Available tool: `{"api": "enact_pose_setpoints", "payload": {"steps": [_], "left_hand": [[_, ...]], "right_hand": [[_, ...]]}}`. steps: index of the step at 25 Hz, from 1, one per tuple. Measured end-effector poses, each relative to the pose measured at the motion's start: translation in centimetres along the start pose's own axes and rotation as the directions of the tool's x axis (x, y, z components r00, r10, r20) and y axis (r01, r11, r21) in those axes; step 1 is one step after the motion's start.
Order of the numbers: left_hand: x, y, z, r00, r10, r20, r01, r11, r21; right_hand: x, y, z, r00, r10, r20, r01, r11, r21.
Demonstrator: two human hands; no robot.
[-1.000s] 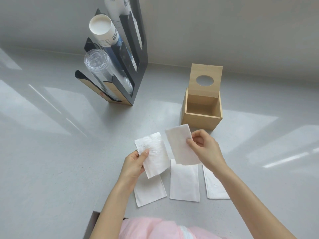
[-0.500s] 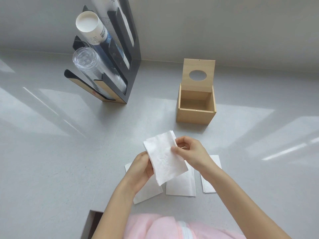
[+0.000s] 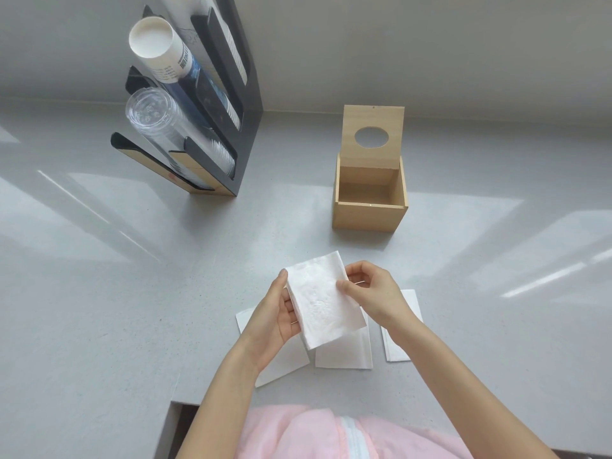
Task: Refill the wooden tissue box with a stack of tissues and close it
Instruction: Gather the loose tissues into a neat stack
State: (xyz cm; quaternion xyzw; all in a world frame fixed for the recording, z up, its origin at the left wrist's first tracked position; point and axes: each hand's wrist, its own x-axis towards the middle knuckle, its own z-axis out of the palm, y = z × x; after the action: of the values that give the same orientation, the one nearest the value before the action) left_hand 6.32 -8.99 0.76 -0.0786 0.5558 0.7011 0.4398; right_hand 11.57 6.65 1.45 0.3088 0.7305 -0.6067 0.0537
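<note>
Both tissues that I held apart a second ago are now brought together into one small stack (image 3: 323, 301), pinched between my hands above the near part of the worktop (image 3: 99, 309). My left hand (image 3: 273, 318) cups the stack's left edge from underneath, fingers curled onto it; my right hand (image 3: 371, 293) is closed on the right edge with thumb on top.

As I judge it, the task is at an early gathering stage. The wooden tissue box (image 3: 369, 207) stands well apart from my hands, toward the far right-of-centre part of the worktop, with its lid (image 3: 372, 137) swung up and leaning back, the round hole facing me. What I can see of its inside looks bare. Three folded tissues lie on the worktop near its front edge: one on the left (image 3: 283, 364), one in the middle (image 3: 344, 351), one on the right (image 3: 399, 342). So collecting, loading and closing all remain.

My hands and the held stack cover parts of the lying tissues, so I cannot say whether more sit beneath. How many sheets I hold I cannot count. The box floor nearest me is hidden by its front wall. A black cup holder (image 3: 198, 104) at the far left is cut off at the top.
</note>
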Motion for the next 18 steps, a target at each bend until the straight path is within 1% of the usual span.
{"api": "enact_pose_setpoints", "payload": {"steps": [4, 7, 8, 9, 10, 11, 12, 13, 15, 16, 18], "left_hand": [[-0.3, -0.3, 0.1, 1.0, 0.03, -0.002, -0.03, 0.993, 0.114], [-0.4, -0.5, 0.1, 0.996, 0.042, -0.073, -0.033, 0.992, 0.12], [-0.5, -0.5, 0.1, 0.994, 0.044, -0.103, -0.032, 0.993, 0.109], [-0.6, -0.5, 0.1, 0.99, 0.045, -0.131, -0.033, 0.995, 0.095], [-0.6, -0.5, 0.0, 0.987, 0.048, -0.155, -0.036, 0.996, 0.08], [-0.6, -0.5, -0.1, 0.983, 0.049, -0.176, -0.038, 0.997, 0.068], [-0.7, -0.5, -0.1, 0.98, 0.051, -0.19, -0.04, 0.997, 0.061], [-0.7, -0.5, -0.2, 0.978, 0.053, -0.201, -0.042, 0.997, 0.059], [-0.8, -0.6, -0.3, 0.975, 0.056, -0.216, -0.044, 0.997, 0.061], [-0.8, -0.7, -0.5, 0.973, 0.057, -0.223, -0.045, 0.997, 0.059], [-0.8, -0.8, -0.7, 0.97, 0.056, -0.237, -0.044, 0.998, 0.055]], "right_hand": [[0.3, 0.4, 0.0, 1.0, 0.002, 0.024, -0.001, 1.0, -0.019], [0.4, 0.5, -0.2, 1.0, 0.013, 0.017, -0.014, 0.998, 0.054], [0.4, 0.6, -0.4, 1.0, 0.019, 0.005, -0.019, 0.998, 0.054], [0.5, 0.8, -0.7, 1.0, 0.005, -0.019, -0.006, 1.0, -0.027], [0.6, 1.2, -1.0, 0.999, -0.022, -0.04, 0.014, 0.982, -0.188], [0.6, 1.6, -1.2, 0.998, -0.048, -0.035, 0.032, 0.929, -0.37], [0.6, 2.1, -1.2, 0.998, -0.06, -0.013, 0.044, 0.847, -0.529], [0.6, 2.5, -1.2, 0.998, -0.055, 0.012, 0.05, 0.761, -0.647], [0.5, 2.9, -0.8, 0.999, -0.042, 0.032, 0.051, 0.628, -0.776], [0.5, 2.9, -0.5, 0.999, -0.044, 0.029, 0.05, 0.586, -0.809], [0.7, 2.7, -0.3, 0.999, -0.043, 0.018, 0.039, 0.564, -0.825]]}}
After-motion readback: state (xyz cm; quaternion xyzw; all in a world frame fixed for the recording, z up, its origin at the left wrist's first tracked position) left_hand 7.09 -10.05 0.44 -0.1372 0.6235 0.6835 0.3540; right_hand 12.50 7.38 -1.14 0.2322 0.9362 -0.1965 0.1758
